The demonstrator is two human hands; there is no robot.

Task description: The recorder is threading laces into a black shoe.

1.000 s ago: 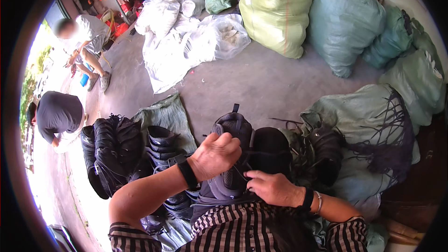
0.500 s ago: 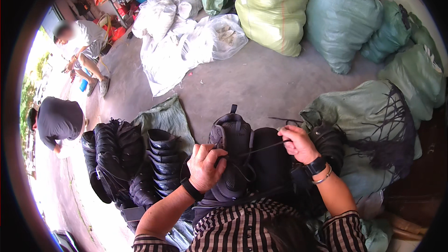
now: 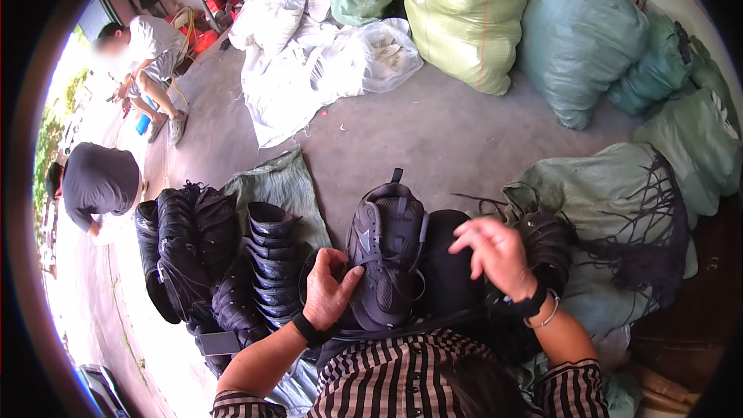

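A dark grey lace-up shoe (image 3: pixel 385 294) rests upright on my lap, its toe toward me and a pull loop at its heel. At its left side is my left hand (image 3: pixel 331 288), fingers curled and thumb against the shoe near a shoelace (image 3: pixel 377 257); it appears to pinch the lace, though the fingertips partly hide this. A loose lace loop hangs at the shoe's right side. My right hand (image 3: pixel 495 257) is raised to the right of the shoe, slightly blurred, with fingers loosely apart and nothing visible in them.
Stacked black shoes (image 3: pixel 197 240) and nested black curved pieces (image 3: pixel 272 263) stand at left. More dark pieces (image 3: pixel 548 244) and a green sack with dark laces (image 3: pixel 662 232) lie at right. Large filled sacks (image 3: pixel 467 23) line the back. Two people (image 3: pixel 101 186) are at far left.
The lace that was stretched taut between my hands is no longer taut. My right hand has let it go. My left hand has moved down and left, uncovering more of the shoe.
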